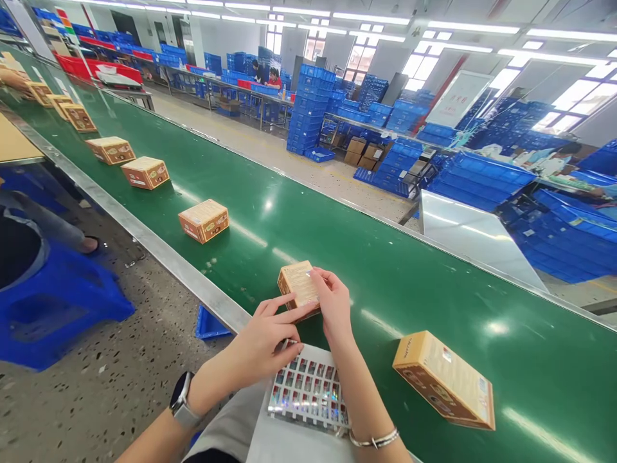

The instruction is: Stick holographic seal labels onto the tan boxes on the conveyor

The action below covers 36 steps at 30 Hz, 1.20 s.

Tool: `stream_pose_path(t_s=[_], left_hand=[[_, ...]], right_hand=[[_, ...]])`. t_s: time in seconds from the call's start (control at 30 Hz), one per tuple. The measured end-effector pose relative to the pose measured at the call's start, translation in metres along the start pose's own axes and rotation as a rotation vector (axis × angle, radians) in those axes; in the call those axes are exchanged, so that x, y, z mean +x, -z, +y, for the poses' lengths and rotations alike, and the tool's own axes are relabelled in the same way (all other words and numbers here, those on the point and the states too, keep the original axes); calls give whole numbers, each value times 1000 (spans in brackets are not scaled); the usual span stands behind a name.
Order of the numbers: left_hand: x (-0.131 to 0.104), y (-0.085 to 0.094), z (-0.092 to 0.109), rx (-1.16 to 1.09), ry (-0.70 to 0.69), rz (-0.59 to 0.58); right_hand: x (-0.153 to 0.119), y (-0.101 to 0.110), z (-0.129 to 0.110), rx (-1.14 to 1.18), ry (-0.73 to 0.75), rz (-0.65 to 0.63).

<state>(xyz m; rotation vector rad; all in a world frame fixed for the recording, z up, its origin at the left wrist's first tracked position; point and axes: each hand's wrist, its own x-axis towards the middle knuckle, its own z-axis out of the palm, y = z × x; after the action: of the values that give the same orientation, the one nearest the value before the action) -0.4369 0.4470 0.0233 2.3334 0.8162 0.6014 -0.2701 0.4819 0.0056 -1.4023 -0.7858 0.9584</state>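
A small brown-and-tan printed carton [297, 280] sits on the green conveyor belt in front of me. My right hand [333, 302] reaches over its right side, thumb and fingertips pinched at a small shiny sticker on the top face. My left hand [276, 331] has its index and middle fingers stretched out against the carton's near side. Its thumb points over the upper edge of a sheet of small silver-and-red stickers [308, 392], which lies on a pale surface at my lap. Another carton [446, 379], to the right, bears a similar small sticker on top.
The green belt [337, 218] runs diagonally with several more cartons [205, 220] up the line. A metal rail [159, 254] edges it. Another person's hand [14, 78] is at the far left. A blue stool [62, 302] and stacked blue crates [311, 106] stand around.
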Motion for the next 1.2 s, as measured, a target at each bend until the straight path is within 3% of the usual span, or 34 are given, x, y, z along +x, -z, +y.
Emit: stream_pose_path(t_s=[0.37,0.63,0.83,0.97,1.03,1.1,1.2], left_hand=[[4,-13,14,25,-24,-54],[7,-23,21,49,-79,-74],[9,-27,28,30,-100,-93],[5,-30,28,-85,-112,-32],[1,-30,30,-185,-100,63],[-2,-29,32,-314,-17,132],[-4,-27,38,-518,215,95]], right_hand=[[-5,24,-6,-113,35,3],[-11,41,-17,-338,115,104],[-2,52,-23,-422,156,172],[-20,69,-39,-501,258,200],[-43,81,-47,-592,402,144],[-70,91,-50,-673,526,-32],[-102,101,-43,-761,616,-286]])
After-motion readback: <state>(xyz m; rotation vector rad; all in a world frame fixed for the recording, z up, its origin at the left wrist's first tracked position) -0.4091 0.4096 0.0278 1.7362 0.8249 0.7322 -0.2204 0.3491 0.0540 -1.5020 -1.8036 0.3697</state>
